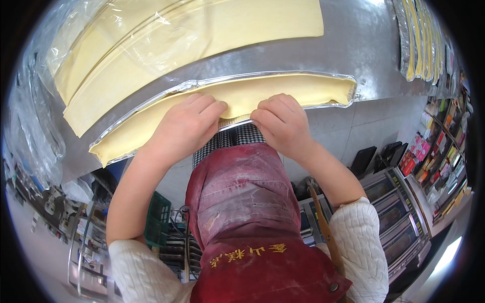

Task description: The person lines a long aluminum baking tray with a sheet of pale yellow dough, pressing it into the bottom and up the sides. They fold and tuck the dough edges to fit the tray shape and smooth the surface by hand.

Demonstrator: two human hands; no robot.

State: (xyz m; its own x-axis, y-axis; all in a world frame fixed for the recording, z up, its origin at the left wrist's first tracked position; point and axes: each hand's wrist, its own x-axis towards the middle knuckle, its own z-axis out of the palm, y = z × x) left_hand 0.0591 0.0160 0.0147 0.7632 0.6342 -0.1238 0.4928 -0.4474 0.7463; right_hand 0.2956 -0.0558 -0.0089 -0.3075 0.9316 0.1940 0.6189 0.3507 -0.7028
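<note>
A long, narrow foil tray (227, 81) lies along the near edge of the metal worktable, lined with a pale yellow dough sheet (261, 88). At the middle of the tray's near side, my left hand (191, 123) has its fingers curled over the dough's edge. Just to its right, my right hand (284, 123) pinches the dough at the near rim. Between the hands the dough dips away, baring a short strip of ridged foil wall. My fingertips are partly hidden behind the knuckles.
Flat dough sheets (242, 22) lie stacked at the back, partly under clear plastic film (151, 34). Several filled foil trays (418, 41) stand side by side at the far right of the metal worktable (352, 60). Bunched plastic (34, 113) hangs at the left edge.
</note>
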